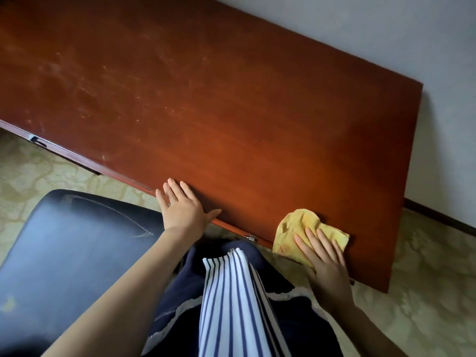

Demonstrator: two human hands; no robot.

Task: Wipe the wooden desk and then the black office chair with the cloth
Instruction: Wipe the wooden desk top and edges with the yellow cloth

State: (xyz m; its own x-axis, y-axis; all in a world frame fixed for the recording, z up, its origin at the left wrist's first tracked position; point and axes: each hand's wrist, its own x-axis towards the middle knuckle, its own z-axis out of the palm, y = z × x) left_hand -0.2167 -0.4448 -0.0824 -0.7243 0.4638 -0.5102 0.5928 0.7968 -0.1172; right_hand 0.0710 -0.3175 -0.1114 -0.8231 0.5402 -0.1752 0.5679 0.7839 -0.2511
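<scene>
You stand over a long reddish-brown wooden desk (231, 112) that runs along a pale grey wall (360, 27), with a patterned cream floor (38, 171) under it. Far out beyond your left hand's fingertips, the desk top shows a broad patch of pale smears and scuffs (90, 81), which looks unwiped.

To the outside of your left forearm sits the black padded office chair (77, 253), its seat dusty and marked with faint curved streaks; I judge it untouched so far.

Your left hand (183, 210) lies flat on the desk's near edge, fingers spread and straight, holding nothing, thumb along the rim. Between your two hands a small metal fitting (250, 237) sticks out from that edge.

Your right hand (324, 256) presses down with straight fingers on the crumpled yellow cloth (296, 222), which bunches ahead of your fingertips. The cloth sits right at the near edge and seems to overhang it a little.

Watch that overhang: since you only press and don't grip, a stroke toward you could drag the cloth off the desk. Sweeping toward your left hand, it could snag on the fitting. Staying at this end would leave the smears.
</scene>
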